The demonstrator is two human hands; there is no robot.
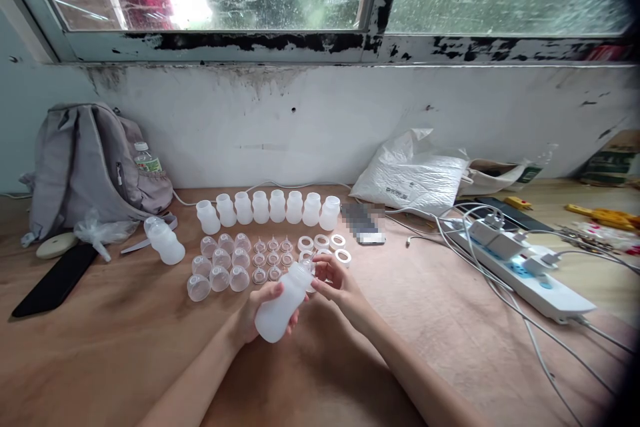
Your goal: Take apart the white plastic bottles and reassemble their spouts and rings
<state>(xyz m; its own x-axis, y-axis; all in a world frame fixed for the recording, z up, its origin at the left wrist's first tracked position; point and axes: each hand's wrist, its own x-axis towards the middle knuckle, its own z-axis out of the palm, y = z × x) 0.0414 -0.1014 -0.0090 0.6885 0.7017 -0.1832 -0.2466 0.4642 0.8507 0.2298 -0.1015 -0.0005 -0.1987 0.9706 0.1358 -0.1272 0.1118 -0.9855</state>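
On the wooden table (450, 320): left hand (253, 317) wrapped around a white bottle (283, 303), tilted; right hand (335, 280) pinching its neck. Behind: row of 8 bottles (269, 208), 9 clear caps (220, 265), 9 nipples (273, 259), about 5 rings (323, 243). No legible labels.

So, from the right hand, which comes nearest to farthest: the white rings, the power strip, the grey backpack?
1. White rings, just beyond the right hand.
2. Power strip, off to its right.
3. Grey backpack, far left by the wall.
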